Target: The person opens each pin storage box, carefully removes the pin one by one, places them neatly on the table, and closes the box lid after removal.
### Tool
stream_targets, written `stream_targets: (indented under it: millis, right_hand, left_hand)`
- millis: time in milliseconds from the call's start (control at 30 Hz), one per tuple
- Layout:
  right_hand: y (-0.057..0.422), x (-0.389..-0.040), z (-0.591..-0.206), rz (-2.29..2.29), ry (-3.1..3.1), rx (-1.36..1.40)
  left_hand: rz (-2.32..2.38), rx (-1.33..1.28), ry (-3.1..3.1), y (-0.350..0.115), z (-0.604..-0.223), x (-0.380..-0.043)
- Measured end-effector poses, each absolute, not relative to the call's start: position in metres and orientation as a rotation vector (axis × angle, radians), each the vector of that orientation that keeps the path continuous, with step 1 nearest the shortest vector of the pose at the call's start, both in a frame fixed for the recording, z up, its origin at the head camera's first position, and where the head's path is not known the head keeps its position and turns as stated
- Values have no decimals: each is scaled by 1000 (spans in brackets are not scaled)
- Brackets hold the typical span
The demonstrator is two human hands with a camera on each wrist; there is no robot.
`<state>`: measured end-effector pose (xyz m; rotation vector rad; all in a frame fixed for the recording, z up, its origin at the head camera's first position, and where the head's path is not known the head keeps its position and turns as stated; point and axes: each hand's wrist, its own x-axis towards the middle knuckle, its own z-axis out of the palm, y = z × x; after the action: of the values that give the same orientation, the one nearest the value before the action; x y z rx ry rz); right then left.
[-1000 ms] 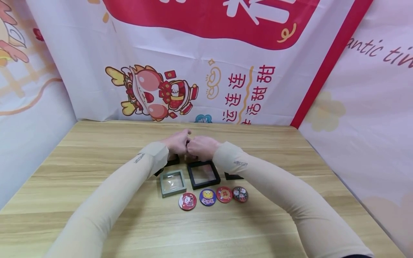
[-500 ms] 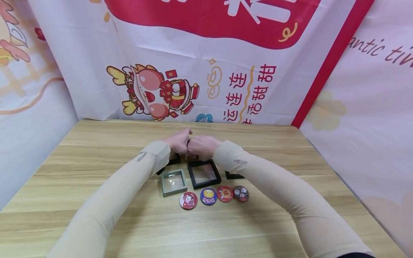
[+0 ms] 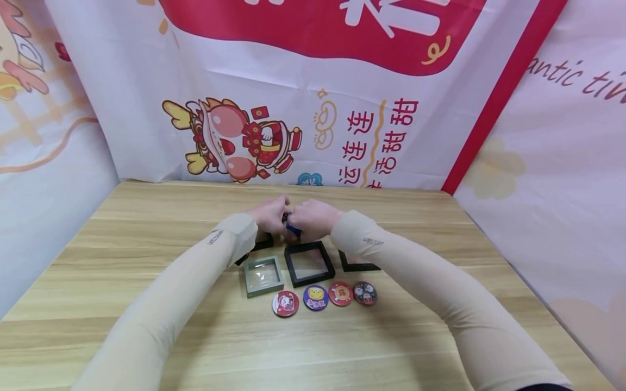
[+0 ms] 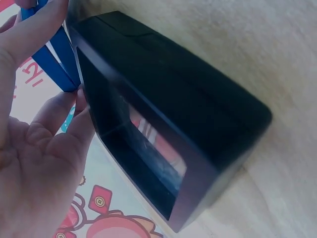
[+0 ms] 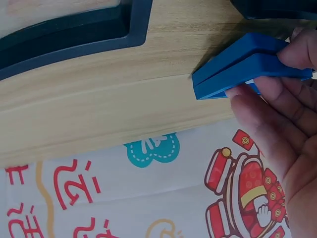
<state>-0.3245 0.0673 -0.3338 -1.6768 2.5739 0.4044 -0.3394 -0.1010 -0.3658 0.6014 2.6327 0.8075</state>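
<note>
Both hands meet over a small blue display frame [image 3: 293,228] at the back middle of the table. My right hand [image 3: 314,219] pinches it between thumb and fingers. In the right wrist view the blue frame's two halves [image 5: 240,67] lie face to face with a narrow gap. The left wrist view shows them spread in a V, gripped by my left hand's [image 4: 37,141] thumb and fingers. Close beside that hand stands a black display frame [image 4: 163,84]. In the head view, a black frame [image 3: 307,280] and a grey-green frame [image 3: 249,282] lie just nearer than the hands.
Another black frame [image 3: 361,266] lies partly under the right forearm, and one more [image 3: 264,244] shows by the left wrist. Several round badges form a row in front: red-white [image 3: 285,303], blue [image 3: 315,297], red [image 3: 340,294] and dark [image 3: 365,293]. A printed cloth [image 3: 274,76] hangs behind the table.
My right hand has shifted slightly right and away from the body, uncovering the blue frame between the hands. More of the right-hand black frame shows. My left hand stays nearly in place.
</note>
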Motion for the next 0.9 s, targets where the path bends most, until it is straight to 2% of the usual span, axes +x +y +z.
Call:
stream_targets:
  millis: [433, 667, 900]
  right_hand:
    - [60, -322, -329, 556, 2560, -1583]
    - [62, -324, -313, 443, 2621, -1374]
    - [73, -328, -309, 406, 2712, -1357]
  left_hand:
    - [783, 666, 2681, -100, -365, -335]
    - [791, 613, 2686, -100, -367, -337]
    - [804, 662, 2668, -99, -370, -337]
